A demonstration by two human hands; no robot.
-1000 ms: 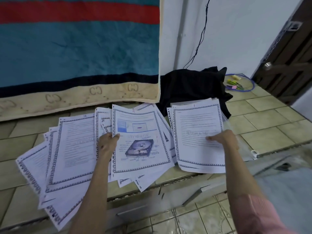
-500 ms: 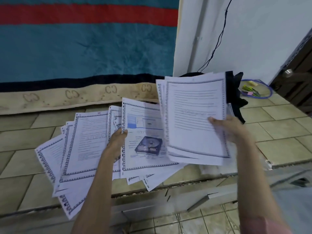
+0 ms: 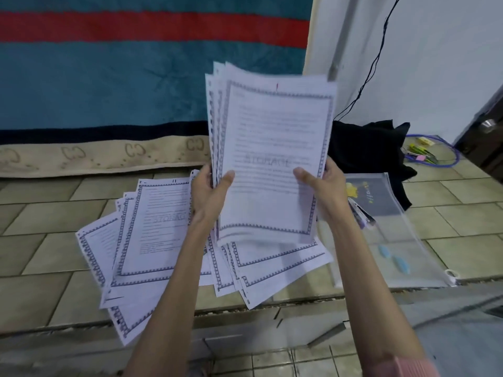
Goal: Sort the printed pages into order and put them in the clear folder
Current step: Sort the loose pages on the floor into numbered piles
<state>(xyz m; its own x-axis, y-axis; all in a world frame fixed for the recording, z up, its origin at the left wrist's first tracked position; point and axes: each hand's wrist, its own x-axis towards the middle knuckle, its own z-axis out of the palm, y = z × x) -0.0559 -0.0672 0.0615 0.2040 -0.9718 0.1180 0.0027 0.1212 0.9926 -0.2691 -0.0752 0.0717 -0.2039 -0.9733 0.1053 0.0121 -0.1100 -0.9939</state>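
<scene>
Since the earlier frame the left hand (image 3: 208, 190) has left the spread pages and joined the right hand (image 3: 322, 186); both now grip the upright stack of white bordered printed pages (image 3: 275, 159) at frame centre. The clear plastic zip folder (image 3: 392, 235) lies on the tiled surface (image 3: 40, 257), lower right of the right hand.

You faced a tiled counter (image 3: 49, 213). Behind it hung a teal blanket (image 3: 109, 77) with a red stripe; a white wall (image 3: 435, 63) carried a black cable (image 3: 373, 63), beside a dark door (image 3: 487, 126).
</scene>
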